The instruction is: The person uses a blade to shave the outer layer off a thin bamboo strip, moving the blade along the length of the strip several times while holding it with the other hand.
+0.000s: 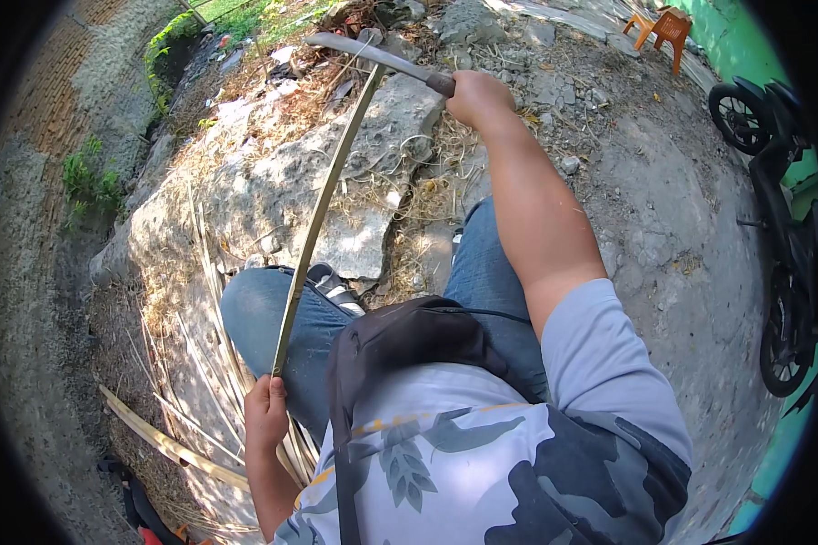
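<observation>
A long, narrow bamboo strip (pixel 323 195) slants up and away across my left knee. Its near end is closed in my left hand (pixel 266 413), low beside my left thigh. With my arm stretched forward, my right hand (pixel 480 98) grips the dark handle of a machete (pixel 373 54). The slightly curved blade points left and lies across the far tip of the strip; whether it has cut in does not show. Thin split bamboo strips (pixel 211 318) lie on the ground left of my legs, and a thicker bamboo piece (pixel 173 447) rests near my left forearm.
A cracked concrete slab (pixel 336 173) spreads in front of my feet. On the left rises a brick wall (pixel 54 82). A parked motorcycle (pixel 773 218) stands at the right by a green wall, with an orange plastic stool (pixel 671 34) farther off. A black bag (pixel 409 341) sits at my waist.
</observation>
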Available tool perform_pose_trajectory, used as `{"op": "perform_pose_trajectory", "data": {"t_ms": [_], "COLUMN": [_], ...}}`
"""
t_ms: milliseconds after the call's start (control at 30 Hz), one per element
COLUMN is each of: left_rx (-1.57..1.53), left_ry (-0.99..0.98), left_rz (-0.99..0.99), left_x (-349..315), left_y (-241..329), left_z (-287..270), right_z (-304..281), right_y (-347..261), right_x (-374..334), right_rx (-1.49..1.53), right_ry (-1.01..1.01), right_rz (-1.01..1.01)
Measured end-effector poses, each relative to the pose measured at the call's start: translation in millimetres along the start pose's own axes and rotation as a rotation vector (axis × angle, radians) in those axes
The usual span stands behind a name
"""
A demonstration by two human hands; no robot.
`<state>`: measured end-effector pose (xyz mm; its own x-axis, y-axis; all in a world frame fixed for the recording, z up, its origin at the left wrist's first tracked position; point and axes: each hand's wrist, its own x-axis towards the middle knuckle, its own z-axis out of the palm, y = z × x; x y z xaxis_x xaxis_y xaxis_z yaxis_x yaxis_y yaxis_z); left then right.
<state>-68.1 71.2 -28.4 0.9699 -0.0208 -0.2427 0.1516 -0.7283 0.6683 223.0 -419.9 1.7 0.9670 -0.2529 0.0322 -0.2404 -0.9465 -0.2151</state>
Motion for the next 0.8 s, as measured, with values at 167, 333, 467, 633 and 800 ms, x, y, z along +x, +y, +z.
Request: {"op": "perform_pose_trajectory", "data": {"t_ms": [167, 333, 467, 633, 800], "left_rx": [-0.259, -0.305, -0.208, -0.239, -0.228], "left_ry": [0.051, 0.038, 0.016, 0.065, 0.046], "left_rz": [-0.024, -0.073, -0.038, -0.057, -0.095], "left_x": [0.4, 0.8, -0.5, -2.7, 0.0], "left_y": [-35.7, -20.5, -19.7, -22.0, -23.4], "left_z": [8.7, 7.8, 6.1, 11.6, 8.7], "right_z": [32.6, 36.5, 16.7, -2.4, 1.8], "right_y": [47.1, 42.3, 19.4, 4.6, -28.8], "right_x": [33.1, 35.9, 24.6, 0.3, -19.0], "right_rx": [0.484, 0.805, 0.879, 0.698, 0.496], "right_ry": [-0.023, 0.095, 0.221, 0.246, 0.164], "right_rz": [0.412, 0.377, 0.221, -0.160, -0.610]}}
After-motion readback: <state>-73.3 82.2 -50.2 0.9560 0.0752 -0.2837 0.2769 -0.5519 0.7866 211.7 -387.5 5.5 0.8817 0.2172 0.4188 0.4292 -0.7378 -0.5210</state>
